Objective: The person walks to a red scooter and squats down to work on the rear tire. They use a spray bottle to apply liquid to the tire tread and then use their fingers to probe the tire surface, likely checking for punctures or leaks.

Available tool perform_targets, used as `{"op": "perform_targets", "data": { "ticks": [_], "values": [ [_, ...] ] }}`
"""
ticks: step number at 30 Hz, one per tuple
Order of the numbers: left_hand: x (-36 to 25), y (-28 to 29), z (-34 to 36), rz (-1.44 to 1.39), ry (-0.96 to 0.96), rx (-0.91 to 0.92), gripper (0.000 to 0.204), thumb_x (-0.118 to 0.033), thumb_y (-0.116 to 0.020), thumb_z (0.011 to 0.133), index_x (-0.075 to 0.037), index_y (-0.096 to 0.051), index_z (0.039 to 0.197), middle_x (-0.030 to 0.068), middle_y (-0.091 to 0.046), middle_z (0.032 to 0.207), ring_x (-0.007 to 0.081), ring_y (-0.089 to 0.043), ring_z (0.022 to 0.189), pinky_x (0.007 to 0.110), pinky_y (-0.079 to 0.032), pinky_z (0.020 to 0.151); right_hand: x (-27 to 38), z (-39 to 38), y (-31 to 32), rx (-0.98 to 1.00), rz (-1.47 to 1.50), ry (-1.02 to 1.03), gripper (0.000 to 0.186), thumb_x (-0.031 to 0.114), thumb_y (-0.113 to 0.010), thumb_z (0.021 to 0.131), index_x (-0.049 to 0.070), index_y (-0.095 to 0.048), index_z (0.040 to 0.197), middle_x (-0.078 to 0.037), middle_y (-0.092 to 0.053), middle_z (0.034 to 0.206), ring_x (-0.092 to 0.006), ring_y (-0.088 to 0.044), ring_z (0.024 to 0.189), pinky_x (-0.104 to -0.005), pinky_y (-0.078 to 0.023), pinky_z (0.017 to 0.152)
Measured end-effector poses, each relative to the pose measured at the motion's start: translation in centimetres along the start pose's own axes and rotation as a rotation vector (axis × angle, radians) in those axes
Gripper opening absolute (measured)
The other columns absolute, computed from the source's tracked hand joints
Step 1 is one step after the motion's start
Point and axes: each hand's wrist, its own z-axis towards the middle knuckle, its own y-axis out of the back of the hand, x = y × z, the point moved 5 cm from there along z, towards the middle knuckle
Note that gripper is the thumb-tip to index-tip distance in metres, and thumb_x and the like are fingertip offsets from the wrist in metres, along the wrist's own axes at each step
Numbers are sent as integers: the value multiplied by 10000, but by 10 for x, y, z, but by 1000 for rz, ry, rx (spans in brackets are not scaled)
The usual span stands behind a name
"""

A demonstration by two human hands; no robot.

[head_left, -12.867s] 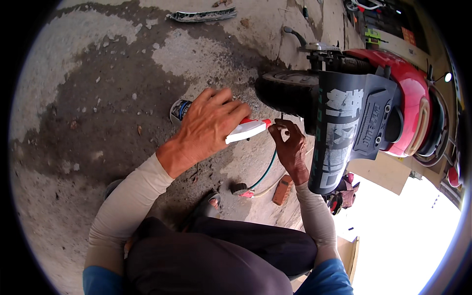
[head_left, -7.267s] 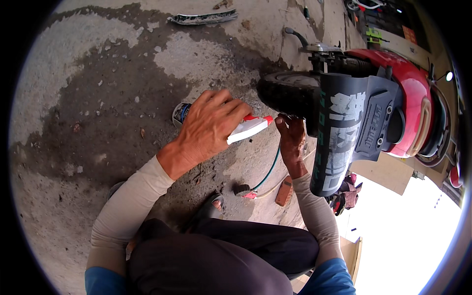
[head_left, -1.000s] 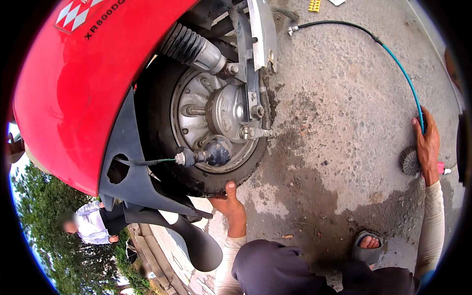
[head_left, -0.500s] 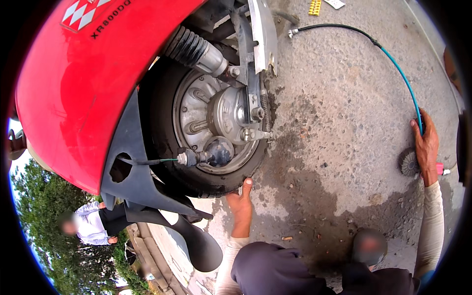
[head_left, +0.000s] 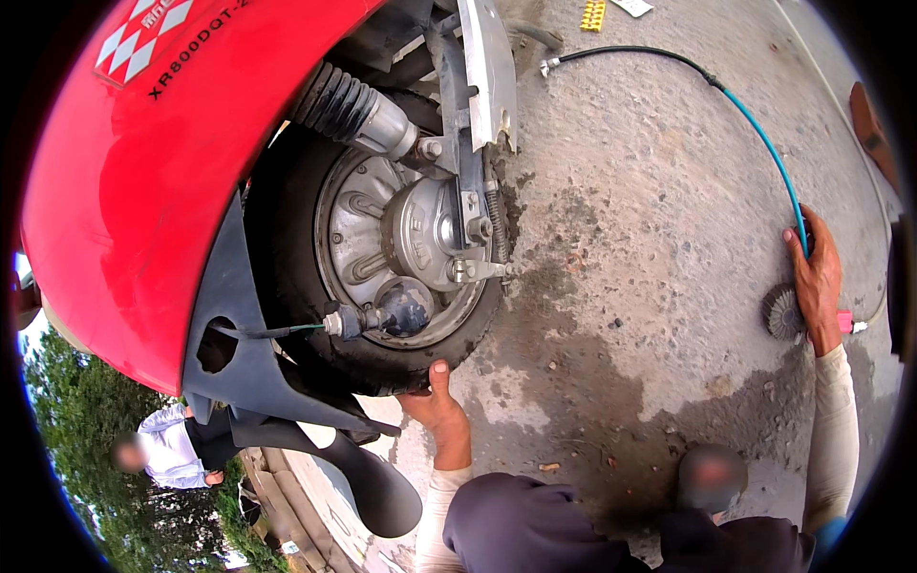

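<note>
My left hand (head_left: 442, 416) is at the lower edge of a black tyre (head_left: 287, 272) on a red vehicle's wheel. Its thumb stands up beside the tread, and the fingers go behind the tyre, mostly hidden. At the right, my right hand (head_left: 819, 282) wraps round what looks like a tyre inflator. Its round, dark, ribbed part (head_left: 785, 312) and red connector (head_left: 844, 321) show on either side of the hand. From it a blue-and-black hose (head_left: 755, 119) curves away over the ground to a metal end fitting (head_left: 548, 67). The silver wheel hub (head_left: 420, 234) faces me.
Red bodywork (head_left: 115, 220) and a dark plastic fender piece (head_left: 224, 296) are at left. A shock absorber (head_left: 355, 110) sits above the wheel. A yellow blister pack (head_left: 592, 14) lies at the top. A person (head_left: 181, 444) stands at lower left. The concrete ground (head_left: 611, 267) has damp patches.
The whole view has shifted slightly, so the wheel and bodywork sit a little further left and lower. Both hands keep their places on the tyre and the inflator.
</note>
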Motion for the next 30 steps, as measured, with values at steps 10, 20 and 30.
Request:
{"op": "perform_targets", "data": {
  "ticks": [10, 20, 30],
  "values": [
    [35, -26, -14, 41, 263, 186, 791, -258, -870, 922, 86, -449, 1497, 158, -577, 1470, 252, -534, 1339, 385, -359, 1191, 1, 1, 2, 17, -2, -36, 467, 262, -724, 1001, 84, -624, 1421, -182, -706, 1269, -323, -699, 1132, -415, -547, 978],
    [18, -9, -4, -67, 49, 46, 862, -172, -853, 934, 110, -338, 1565, 216, -477, 1574, 298, -496, 1397, 421, -331, 1224, 9, 2, 2, 35, -6, -51, 479, 281, -732, 983, 74, -627, 1402, -194, -702, 1256, -339, -688, 1166, -438, -531, 1004],
    [42, -26, -8, 73, 224, 223, 732, -258, -838, 958, 59, -477, 1512, 148, -593, 1483, 261, -551, 1343, 388, -366, 1192, 12, 5, 5, 38, -7, -56, 497, 322, -756, 961, 71, -645, 1376, -174, -708, 1228, -330, -685, 1129, -438, -528, 982]
  ]
}}
